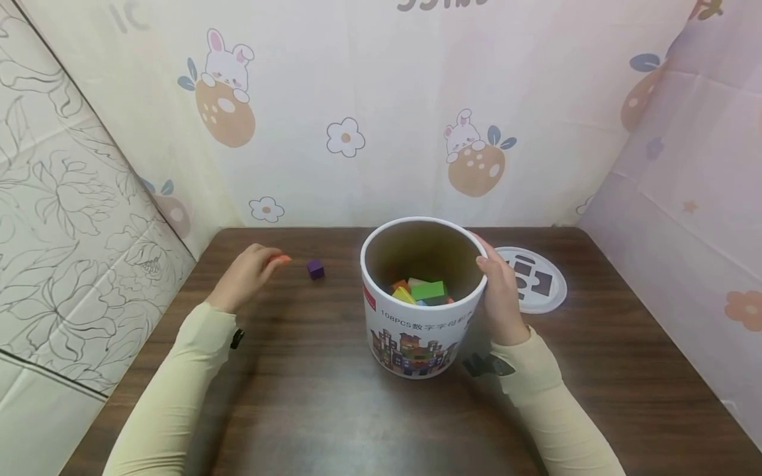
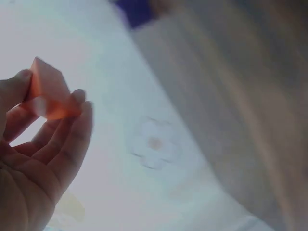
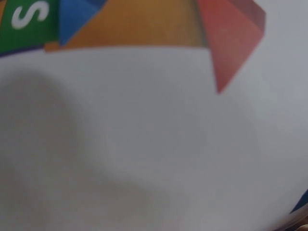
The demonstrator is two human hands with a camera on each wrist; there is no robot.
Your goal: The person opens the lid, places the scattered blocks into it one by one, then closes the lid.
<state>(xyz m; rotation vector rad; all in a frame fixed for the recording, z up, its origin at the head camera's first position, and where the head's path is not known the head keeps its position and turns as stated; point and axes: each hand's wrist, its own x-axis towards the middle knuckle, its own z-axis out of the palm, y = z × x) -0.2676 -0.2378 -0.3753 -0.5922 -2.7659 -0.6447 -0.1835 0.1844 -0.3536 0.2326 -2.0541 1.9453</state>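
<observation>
My left hand [image 1: 245, 276] is over the left part of the table, pinching an orange block [image 2: 50, 91] between thumb and fingertips. The block has slanted faces in the left wrist view. Just right of that hand, a purple cube [image 1: 315, 269] sits on the table. A white bucket [image 1: 381, 320] stands upright near the middle, printed with a block castle. My right hand [image 1: 501, 294] grips the bucket's right side at the rim, thumb over the edge. Inside lie several blocks, among them a green block [image 1: 428, 289] and a yellow block [image 1: 403, 295].
A white lid [image 1: 558, 291] with shaped cutouts lies flat right of the bucket, partly behind the right hand. The dark wooden table [image 1: 309, 396] meets a patterned cloth [image 1: 393, 178] at the back. In the right wrist view, the bucket's printed wall [image 3: 144, 120] fills nearly everything.
</observation>
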